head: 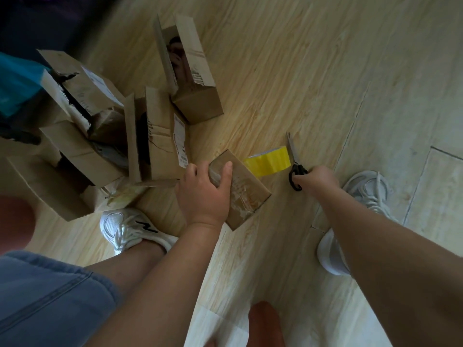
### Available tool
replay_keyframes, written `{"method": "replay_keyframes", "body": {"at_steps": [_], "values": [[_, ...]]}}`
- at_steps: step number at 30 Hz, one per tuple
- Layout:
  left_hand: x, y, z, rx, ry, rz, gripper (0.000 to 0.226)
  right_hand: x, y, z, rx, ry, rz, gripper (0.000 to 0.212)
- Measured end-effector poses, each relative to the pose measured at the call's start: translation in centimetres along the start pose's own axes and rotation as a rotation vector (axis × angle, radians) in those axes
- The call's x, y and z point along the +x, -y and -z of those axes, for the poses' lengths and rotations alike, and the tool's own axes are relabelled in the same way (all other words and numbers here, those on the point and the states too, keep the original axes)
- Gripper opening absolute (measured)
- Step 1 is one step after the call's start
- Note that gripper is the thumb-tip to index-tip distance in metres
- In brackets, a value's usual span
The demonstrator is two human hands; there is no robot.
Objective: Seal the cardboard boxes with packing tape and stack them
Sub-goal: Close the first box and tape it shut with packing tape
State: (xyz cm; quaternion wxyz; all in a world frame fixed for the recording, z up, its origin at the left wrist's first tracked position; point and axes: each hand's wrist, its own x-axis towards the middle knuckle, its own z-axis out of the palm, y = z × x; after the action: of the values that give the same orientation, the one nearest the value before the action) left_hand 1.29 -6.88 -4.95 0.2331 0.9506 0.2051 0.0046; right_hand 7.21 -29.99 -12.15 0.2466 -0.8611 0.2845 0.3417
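Head view: a small brown cardboard box (246,194) lies on the pale wooden plank floor (313,71), its long axis running diagonally from far left to near right. The left hand (203,194) grips its far end, thumb across the top and fingers curled down the left side. A strip of yellow packing tape (269,160) stretches from the box's right side toward the right. The right hand (318,177) is closed round the black-handled scissors (295,169), blades pointing away and meeting the tape's end (whether they are parted is unclear). Several open cardboard boxes (155,136) crowd the floor to the left.
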Motion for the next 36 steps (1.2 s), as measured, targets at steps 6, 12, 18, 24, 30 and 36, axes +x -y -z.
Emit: {"method": "replay_keyframes", "body": {"at_steps": [6, 12, 18, 24, 30, 36], "values": [[0.3, -0.5, 1.3, 0.086, 0.132, -0.008, 0.065, -1.7, -0.8, 1.9, 0.88, 0.34, -0.162, 0.016], [1.2, -1.6, 2.5, 0.029, 0.166, -0.122, 0.045, -6.6, -2.2, 4.7, 0.917, 0.591, 0.065, 0.023], [1.8, -2.5, 2.9, -0.126, 0.292, -0.07, 0.035, -8.8, -3.1, 5.8, 0.563, 0.807, 0.302, 0.067], [1.9, -2.6, 3.5, -0.179, 0.34, -0.024, 0.032, -9.0, -3.3, 6.4, 0.377, 1.035, 0.361, 0.066], [2.3, -2.5, 3.5, -0.206, 0.377, -0.003, 0.031, -9.3, -1.8, 6.4, 0.286, 0.999, 0.348, 0.068], [2.2, -2.2, 3.0, -0.231, 0.38, -0.006, 0.029, -8.9, -0.1, 5.4, 0.306, 0.973, 0.388, 0.065]]}}
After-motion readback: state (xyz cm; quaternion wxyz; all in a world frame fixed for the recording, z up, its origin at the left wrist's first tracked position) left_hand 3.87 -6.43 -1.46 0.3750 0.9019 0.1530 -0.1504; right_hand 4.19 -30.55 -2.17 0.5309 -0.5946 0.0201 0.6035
